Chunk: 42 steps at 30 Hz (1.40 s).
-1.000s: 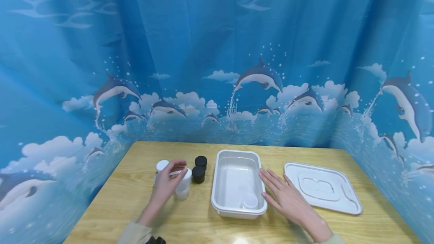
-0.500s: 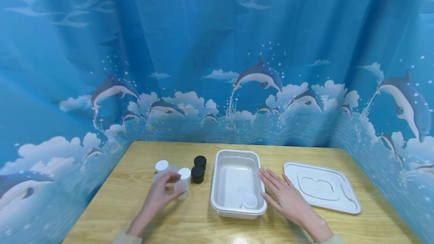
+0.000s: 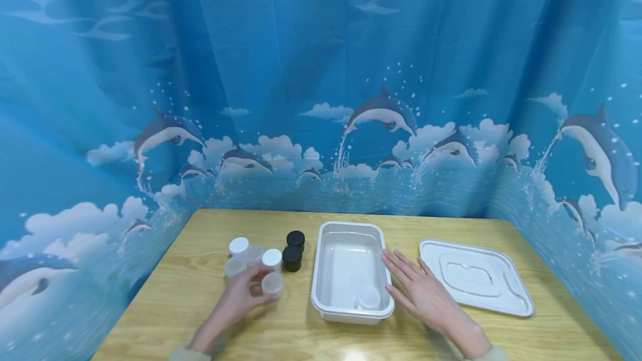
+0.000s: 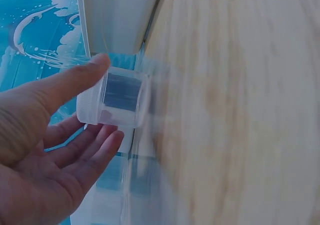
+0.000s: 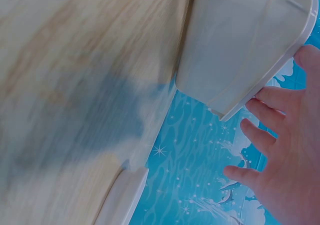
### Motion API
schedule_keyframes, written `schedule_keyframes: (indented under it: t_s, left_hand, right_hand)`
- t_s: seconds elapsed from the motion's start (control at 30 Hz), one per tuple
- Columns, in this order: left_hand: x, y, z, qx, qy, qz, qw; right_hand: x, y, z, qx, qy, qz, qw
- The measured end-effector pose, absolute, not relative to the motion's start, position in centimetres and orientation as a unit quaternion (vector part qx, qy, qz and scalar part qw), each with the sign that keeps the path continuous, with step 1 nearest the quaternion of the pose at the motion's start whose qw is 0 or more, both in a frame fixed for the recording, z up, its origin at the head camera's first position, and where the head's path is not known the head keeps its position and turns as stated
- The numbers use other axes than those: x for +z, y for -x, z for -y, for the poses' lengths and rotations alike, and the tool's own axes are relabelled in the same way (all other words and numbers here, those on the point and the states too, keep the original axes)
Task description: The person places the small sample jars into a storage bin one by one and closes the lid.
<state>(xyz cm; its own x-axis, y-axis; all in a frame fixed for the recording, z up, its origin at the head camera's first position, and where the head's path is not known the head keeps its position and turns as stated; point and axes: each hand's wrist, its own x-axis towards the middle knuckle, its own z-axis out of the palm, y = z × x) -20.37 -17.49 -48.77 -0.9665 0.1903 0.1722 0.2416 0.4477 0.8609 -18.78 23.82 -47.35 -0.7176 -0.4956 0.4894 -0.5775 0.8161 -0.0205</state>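
My left hand (image 3: 241, 294) grips a small clear plastic jar with a frosted screw lid (image 3: 272, 283), left of the white container. In the left wrist view, the thumb lies on one side of the jar (image 4: 120, 97) and curled fingers on the other. Just behind stand a white-lidded jar (image 3: 272, 258), two frosted-lidded jars (image 3: 235, 266) and another white-lidded one (image 3: 238, 246). My right hand (image 3: 418, 294) has its fingers straight and rests at the right rim of the white rectangular container (image 3: 317, 272). A small jar with a whitish lid (image 3: 368, 297) stands inside, in the near right corner.
Two black-lidded jars (image 3: 292, 258) stand between the light jars and the container. The container's flat white lid (image 3: 506, 272) lies on the wooden table (image 3: 291, 338) to the right. A blue dolphin-print curtain (image 3: 321, 99) closes off the back and sides.
My left hand has come down from above the jars, taken hold of a frosted-lidded jar, and drawn it slightly toward me, uncovering the jars behind. The right hand stays in place.
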Motion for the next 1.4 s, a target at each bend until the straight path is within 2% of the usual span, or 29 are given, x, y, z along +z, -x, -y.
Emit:
schedule_keyframes:
  t_s: [0.2, 0.73, 0.93, 1.4]
  left_hand:
    - [-48.4, 20.6, 17.3, -0.509, 0.124, 0.851, 0.018]
    - [-44.2, 22.3, 15.6, -0.493, 0.171, 0.852, 0.053]
    - [-42.8, 22.9, 14.2, -0.495, 0.163, 0.852, 0.042]
    - [-41.3, 23.9, 9.6, -0.514, 0.205, 0.832, 0.04]
  right_hand:
    - [-47.3, 18.8, -23.8, 0.078, -0.285, 0.926, 0.234]
    - [-47.3, 18.8, -23.8, 0.09, -0.289, 0.925, 0.23]
    - [-47.2, 18.8, -23.8, 0.082, -0.282, 0.929, 0.223]
    - [-47.3, 18.8, -23.8, 0.079, -0.287, 0.927, 0.229]
